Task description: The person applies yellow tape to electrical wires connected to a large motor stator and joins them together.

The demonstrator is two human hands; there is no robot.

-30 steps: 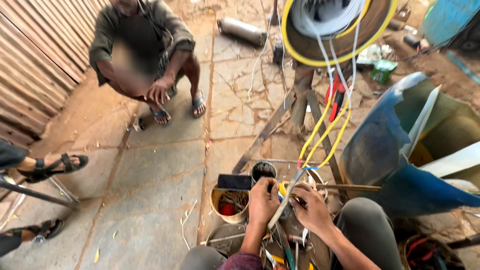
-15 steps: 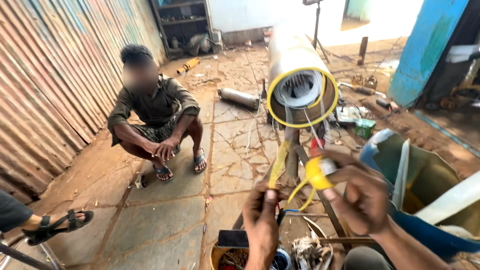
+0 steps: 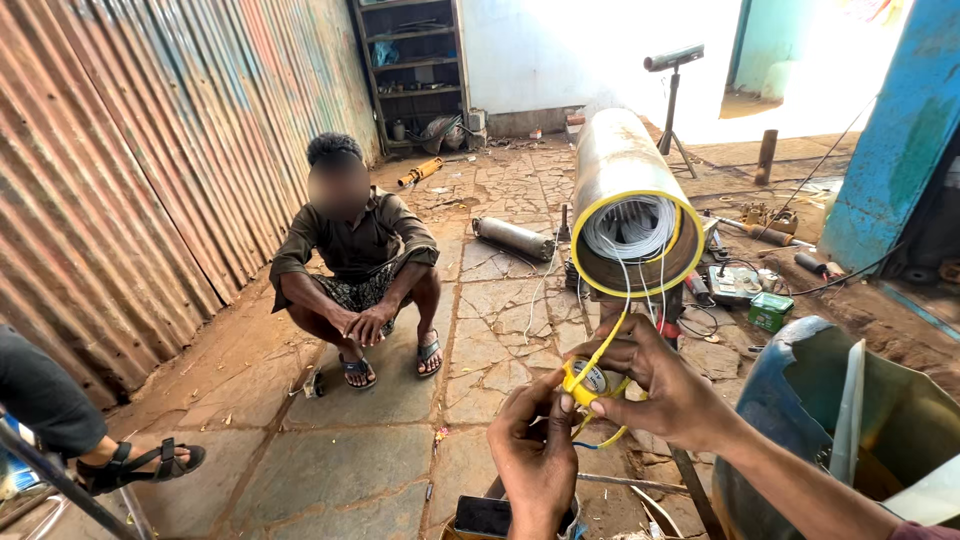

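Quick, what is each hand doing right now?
Left hand: fingers pinched shut on the yellow tape.
Right hand: fingers closed on the yellow tape roll.

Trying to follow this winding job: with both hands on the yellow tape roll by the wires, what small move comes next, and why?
Probably pulling the tape roll around the wires: the right hand holds it, the left hand pinches below, and the wires hang loose from the cylinder.

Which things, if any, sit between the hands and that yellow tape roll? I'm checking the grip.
Nothing visible: the right hand pinches the yellow tape roll directly, and the left hand touches it from below.
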